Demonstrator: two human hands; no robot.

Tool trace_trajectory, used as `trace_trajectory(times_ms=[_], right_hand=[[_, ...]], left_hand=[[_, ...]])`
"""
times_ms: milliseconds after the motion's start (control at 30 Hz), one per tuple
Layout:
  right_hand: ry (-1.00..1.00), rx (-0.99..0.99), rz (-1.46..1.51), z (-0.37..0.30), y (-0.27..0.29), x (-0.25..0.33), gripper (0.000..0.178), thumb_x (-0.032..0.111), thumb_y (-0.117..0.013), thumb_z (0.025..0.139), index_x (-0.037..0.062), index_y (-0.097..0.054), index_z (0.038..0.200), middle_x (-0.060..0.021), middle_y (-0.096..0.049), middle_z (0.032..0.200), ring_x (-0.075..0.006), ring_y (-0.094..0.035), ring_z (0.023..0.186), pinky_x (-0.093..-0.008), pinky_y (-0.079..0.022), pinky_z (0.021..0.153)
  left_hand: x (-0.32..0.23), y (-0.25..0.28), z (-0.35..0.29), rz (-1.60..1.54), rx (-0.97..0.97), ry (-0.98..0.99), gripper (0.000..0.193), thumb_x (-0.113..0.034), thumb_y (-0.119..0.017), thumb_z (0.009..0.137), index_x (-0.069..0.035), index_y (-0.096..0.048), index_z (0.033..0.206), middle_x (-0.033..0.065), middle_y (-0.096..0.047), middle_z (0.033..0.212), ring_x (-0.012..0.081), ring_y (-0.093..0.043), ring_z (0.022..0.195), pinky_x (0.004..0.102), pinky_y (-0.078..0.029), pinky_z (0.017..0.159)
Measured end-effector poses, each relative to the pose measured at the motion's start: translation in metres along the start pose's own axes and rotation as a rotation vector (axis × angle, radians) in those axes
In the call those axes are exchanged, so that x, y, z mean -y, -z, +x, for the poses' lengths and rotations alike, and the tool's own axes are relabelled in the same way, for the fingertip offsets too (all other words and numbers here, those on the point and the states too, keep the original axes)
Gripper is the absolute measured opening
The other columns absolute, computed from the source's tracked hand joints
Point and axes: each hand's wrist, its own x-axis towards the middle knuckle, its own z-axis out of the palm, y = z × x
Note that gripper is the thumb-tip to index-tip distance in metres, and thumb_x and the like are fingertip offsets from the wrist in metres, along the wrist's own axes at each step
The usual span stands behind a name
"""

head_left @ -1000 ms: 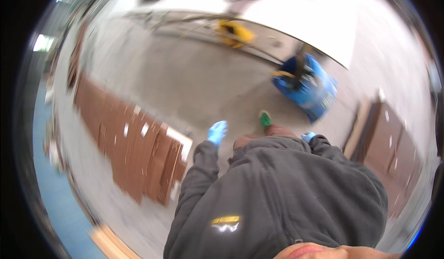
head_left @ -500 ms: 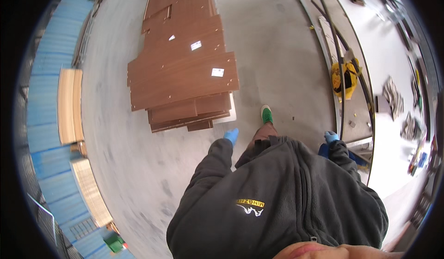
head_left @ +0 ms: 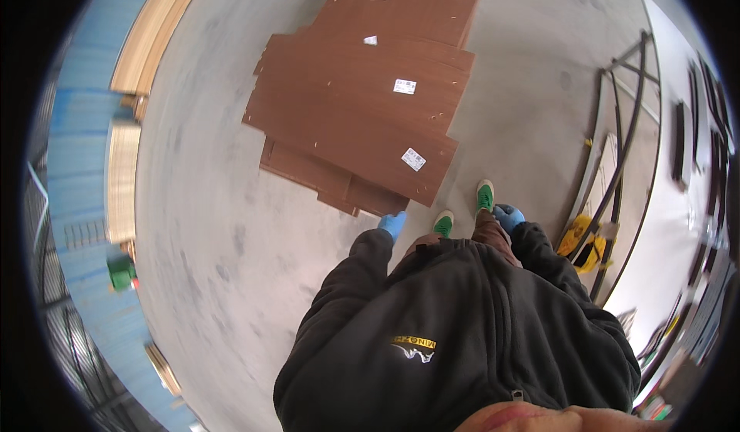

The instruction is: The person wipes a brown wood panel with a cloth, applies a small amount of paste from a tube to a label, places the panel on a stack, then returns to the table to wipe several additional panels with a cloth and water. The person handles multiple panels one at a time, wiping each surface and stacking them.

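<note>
My left hand [head_left: 392, 224], in a blue glove, hangs by the near corner of a stack of brown wood-look boards [head_left: 362, 85]. Its loosely bent fingers hold nothing that I can see; whether they touch the stack's edge I cannot tell. On the other side, my right hand [head_left: 509, 218], also gloved in blue, hangs beside my leg with slightly bent fingers and no visible object. The boards lie unevenly over one another, with small holes along their edges. White labels [head_left: 414, 159] are stuck on the upper ones.
To the right stands a dark metal frame [head_left: 632, 124] with a yellow bag-like item [head_left: 586, 243] at it. Beyond is a long white surface [head_left: 655, 201] with dark strips. Pale wood stacks [head_left: 123, 181] and a green container [head_left: 120, 272] line the blue floor strip at left.
My view has turned, and the board stack now appears closer and tilted. My left hand has come up to its near corner. My right hand has swung inward, away from the metal frame.
</note>
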Motion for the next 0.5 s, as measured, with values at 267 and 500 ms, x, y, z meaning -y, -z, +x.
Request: trace_trajectory(times_ms=[267, 500], right_hand=[[0.042, 0.286, -0.125, 0.115, -0.006, 0.109, 0.064, 0.053, -0.062, 0.105, 0.0088, -0.058, 0.152, -0.0124, -0.073, 0.133, -0.0288, -0.07, 0.12, -0.0417, -0.052, 0.103], [-0.293, 0.514, 0.377, 0.118, -0.044, 0.184, 0.069, 0.051, -0.067, 0.104, 0.0055, -0.051, 0.153, -0.0145, -0.069, 0.132, -0.034, -0.067, 0.122, -0.0504, -0.051, 0.106]], left_hand=[[-0.04, -0.015, -0.097, -0.662, -0.128, 0.16, 0.046, -0.048, -0.067, 0.103, -0.008, -0.07, 0.125, 0.007, -0.075, 0.115, 0.0216, -0.07, 0.101, 0.0383, -0.055, 0.09], [-0.056, -0.005, -0.095, -0.87, -0.217, -0.039, 0.048, -0.045, -0.068, 0.104, -0.005, -0.068, 0.131, 0.0095, -0.074, 0.124, 0.0227, -0.071, 0.107, 0.0414, -0.056, 0.095]])
